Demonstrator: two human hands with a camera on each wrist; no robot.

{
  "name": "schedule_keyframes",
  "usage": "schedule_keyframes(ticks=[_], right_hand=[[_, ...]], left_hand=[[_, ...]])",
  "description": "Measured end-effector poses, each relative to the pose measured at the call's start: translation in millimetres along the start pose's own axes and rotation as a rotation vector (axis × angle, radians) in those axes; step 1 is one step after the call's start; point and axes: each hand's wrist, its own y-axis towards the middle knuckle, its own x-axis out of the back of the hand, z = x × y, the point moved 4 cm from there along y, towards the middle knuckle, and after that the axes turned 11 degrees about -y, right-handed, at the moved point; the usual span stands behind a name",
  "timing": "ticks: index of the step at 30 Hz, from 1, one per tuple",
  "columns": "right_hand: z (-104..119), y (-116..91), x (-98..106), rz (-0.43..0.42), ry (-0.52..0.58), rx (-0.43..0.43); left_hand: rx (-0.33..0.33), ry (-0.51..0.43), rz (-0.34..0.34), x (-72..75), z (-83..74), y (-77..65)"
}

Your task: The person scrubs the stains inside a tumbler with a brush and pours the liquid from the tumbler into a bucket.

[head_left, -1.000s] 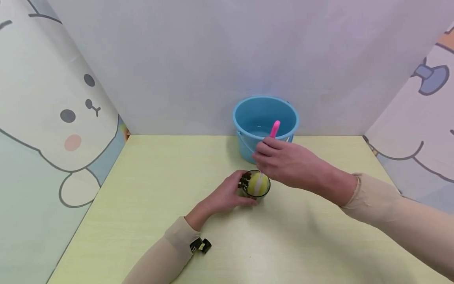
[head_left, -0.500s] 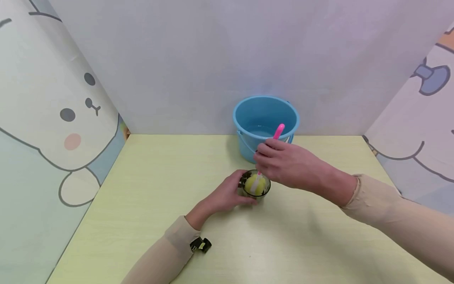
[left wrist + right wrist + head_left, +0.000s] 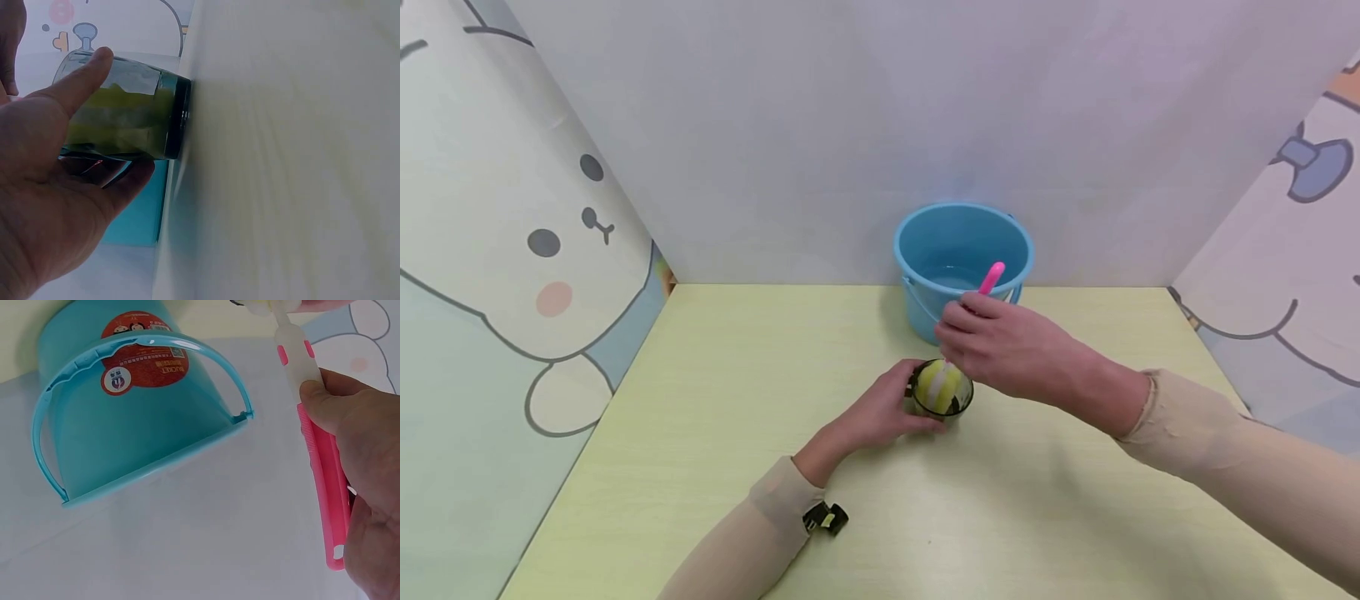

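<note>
My left hand [image 3: 876, 412] grips a dark-tinted drinking glass [image 3: 134, 78], thumb on one side and fingers on the other. The glass stands on the table; the left wrist view shows its dark base [image 3: 179, 119] against the tabletop. Inside it sits the yellow-and-white sponge head [image 3: 938, 387] of a cup brush. Above the glass, my right hand [image 3: 1003, 346] holds the brush by its pink-and-white handle [image 3: 328, 487], the thumb pressed on the white part. The handle slants, its pink end up and to the right. Part of the handle is hidden by my fingers.
A light-blue bucket [image 3: 921, 304] with a hanging handle stands just behind the glass, near the back wall. The pale yellow tabletop [image 3: 760, 358] meets a plain wall behind and cartoon-printed panels [image 3: 550, 358] at both sides. A black strap [image 3: 825, 518] is on the left sleeve.
The handle's pink end has swung slightly right and down. In the glass the sponge head has shifted a little left, and its stripe has moved. My left hand stays about the glass.
</note>
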Motion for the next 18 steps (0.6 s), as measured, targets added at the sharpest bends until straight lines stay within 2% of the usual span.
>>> schedule_keyframes(ticks=[6, 18], right_hand=[[-2.6, 0.1, 0.8, 0.038, 0.017, -0.008], [-4.2, -6.9, 2.0, 0.067, 0.15, -0.045]], left_hand=[[-0.001, 0.002, -0.003, 0.9, 1.3, -0.3], [0.013, -0.005, -0.002, 0.9, 0.1, -0.8]])
